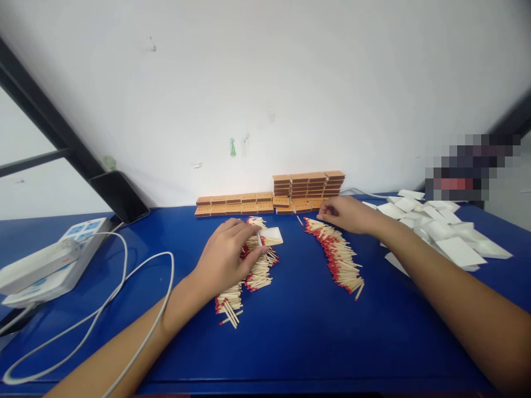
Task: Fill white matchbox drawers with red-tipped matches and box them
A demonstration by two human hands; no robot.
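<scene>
My left hand (pixel 226 254) grips a small white matchbox tray (pixel 274 233) between thumb and fingers. A few red-tipped matches lie inside the tray. Beneath and around that hand spreads a heap of loose matches (pixel 260 272), partly hidden by it. My right hand (pixel 342 213) is at the far end of a second, curved row of matches (pixel 338 257). Its thumb and fingers are pinched together, and whatever they hold is too small to make out. One single match (pixel 299 220) lies left of that row.
Orange-brown matchboxes (pixel 234 204) line the wall, with a taller stack (pixel 309 185) on the right. White trays (pixel 435 224) are piled beyond my right forearm. On the left are a power strip (pixel 62 265), a phone (pixel 120 196) and a white cable (pixel 124 271) looping across my left forearm.
</scene>
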